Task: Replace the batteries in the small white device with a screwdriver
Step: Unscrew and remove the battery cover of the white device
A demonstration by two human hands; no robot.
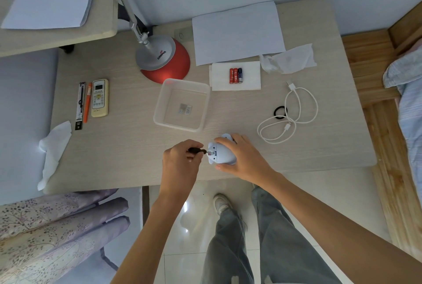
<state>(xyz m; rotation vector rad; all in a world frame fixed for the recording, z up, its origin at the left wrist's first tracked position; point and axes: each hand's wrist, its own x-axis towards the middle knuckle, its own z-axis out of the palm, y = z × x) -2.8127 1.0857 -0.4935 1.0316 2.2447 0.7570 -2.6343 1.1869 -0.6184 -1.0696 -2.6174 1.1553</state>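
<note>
The small white device (222, 153) lies on its side near the table's front edge, its underside turned left. My right hand (242, 158) wraps over it from the right. My left hand (182, 161) grips a dark-handled screwdriver (198, 151) whose tip points right into the open slot on the device's underside. Three batteries (235, 75), two red and one dark blue, lie side by side on a white tissue (250, 76) farther back. A clear plastic tray (181, 104) behind my hands holds two small flat pieces.
A red and silver desk lamp (163, 59) stands at the back. A white USB cable (294, 114) and a black ring (280, 112) lie to the right. A remote (99, 97), pens (83, 103), crumpled tissues (288, 59) and paper sheets (237, 32) are spread around.
</note>
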